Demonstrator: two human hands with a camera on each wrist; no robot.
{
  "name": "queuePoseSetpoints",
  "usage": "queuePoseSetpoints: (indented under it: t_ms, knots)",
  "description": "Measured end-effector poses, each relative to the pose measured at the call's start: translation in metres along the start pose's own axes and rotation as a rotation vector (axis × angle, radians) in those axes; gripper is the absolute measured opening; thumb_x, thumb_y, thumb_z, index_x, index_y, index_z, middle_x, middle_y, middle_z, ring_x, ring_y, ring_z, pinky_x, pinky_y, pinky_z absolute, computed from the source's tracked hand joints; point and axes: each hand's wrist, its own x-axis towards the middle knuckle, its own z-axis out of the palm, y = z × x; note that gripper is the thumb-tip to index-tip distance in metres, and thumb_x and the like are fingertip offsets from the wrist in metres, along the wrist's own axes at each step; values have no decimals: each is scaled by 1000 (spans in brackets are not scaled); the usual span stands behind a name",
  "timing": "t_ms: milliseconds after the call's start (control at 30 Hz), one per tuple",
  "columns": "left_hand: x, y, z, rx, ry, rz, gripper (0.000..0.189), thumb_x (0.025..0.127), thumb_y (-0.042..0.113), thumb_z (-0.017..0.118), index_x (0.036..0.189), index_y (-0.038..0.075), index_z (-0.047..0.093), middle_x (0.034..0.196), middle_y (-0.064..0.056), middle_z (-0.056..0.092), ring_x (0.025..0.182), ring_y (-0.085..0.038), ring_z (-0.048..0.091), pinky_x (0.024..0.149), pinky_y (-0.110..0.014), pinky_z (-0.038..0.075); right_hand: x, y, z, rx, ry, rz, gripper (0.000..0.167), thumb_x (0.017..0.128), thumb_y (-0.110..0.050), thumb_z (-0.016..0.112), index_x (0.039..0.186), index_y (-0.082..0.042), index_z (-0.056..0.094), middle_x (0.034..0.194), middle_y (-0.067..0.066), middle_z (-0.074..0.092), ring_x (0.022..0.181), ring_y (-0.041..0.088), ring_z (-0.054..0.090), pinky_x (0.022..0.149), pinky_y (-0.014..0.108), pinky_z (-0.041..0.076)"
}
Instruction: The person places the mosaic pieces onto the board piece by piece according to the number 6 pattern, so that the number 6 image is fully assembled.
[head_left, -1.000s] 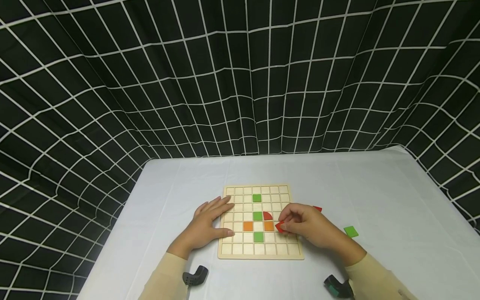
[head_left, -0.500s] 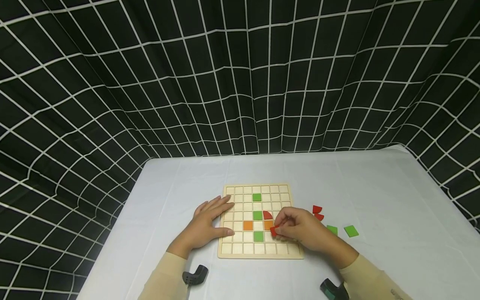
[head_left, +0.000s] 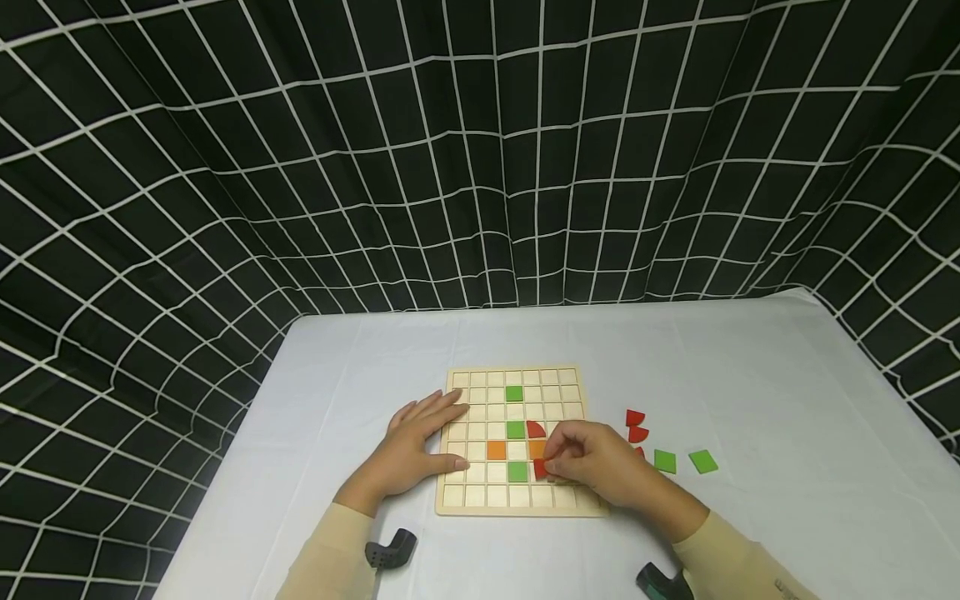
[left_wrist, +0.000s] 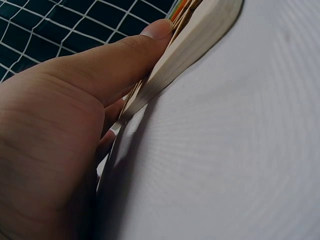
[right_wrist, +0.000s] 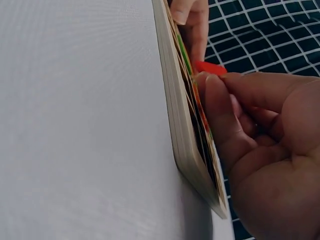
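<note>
A light wooden grid board (head_left: 474,497) lies on the table. My left hand (head_left: 408,450) rests on its left edge with fingers spread; in the left wrist view the thumb (left_wrist: 115,62) lies over the rim. Between thumb and fingertips, my right hand (head_left: 603,462) pinches a red tile (head_left: 540,469), its outline partly covered, at the cell right of the lowest green tile (head_left: 517,472). The right wrist view shows the red tile (right_wrist: 211,68) tilted at the fingertips. A red quarter-circle tile (head_left: 536,429) and an orange tile (head_left: 537,449) sit in cells just above.
Right of the board lie red quarter-circle tiles (head_left: 635,417) and two green tiles (head_left: 664,461), one more red piece partly hidden by my right hand. Another orange tile (head_left: 497,450) sits in the board. Dark wrist devices (head_left: 392,550) show near both sleeves. A black gridded curtain (head_left: 517,167) stands behind.
My right hand has moved left and slightly toward me, carrying the red tile to the cell beside the lowest green tile. Loose tiles behind it have come into view. My left hand stays put.
</note>
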Motion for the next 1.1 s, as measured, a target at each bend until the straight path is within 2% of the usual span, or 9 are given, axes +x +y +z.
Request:
queuePoseSetpoints:
  t_ms: [167,500,1100]
  knots:
    - [0,0,0,3,2,2,88,89,54,87,164,24,53,177,9,29,164,-19,17,131,-51,1,1,3,4,-128,41,-44,14,95,-3,83,94,-12,73,82,0,68,75,17,65,66,24,58]
    - [0,1,-1,4,-3,-1,88,90,52,87,164,24,52,177,8,29,164,-21,17,131,-51,1,1,3,7,-283,66,-118,17,95,-3,83,93,-19,77,85,-9,66,80,13,63,70,27,56]
    - [1,1,-1,-1,-5,-10,88,90,53,87,165,24,52,177,8,28,164,-20,16,131,-52,1,1,2,6,-309,39,-187,20,93,1,83,96,-17,77,94,-9,69,85,11,66,75,27,60]
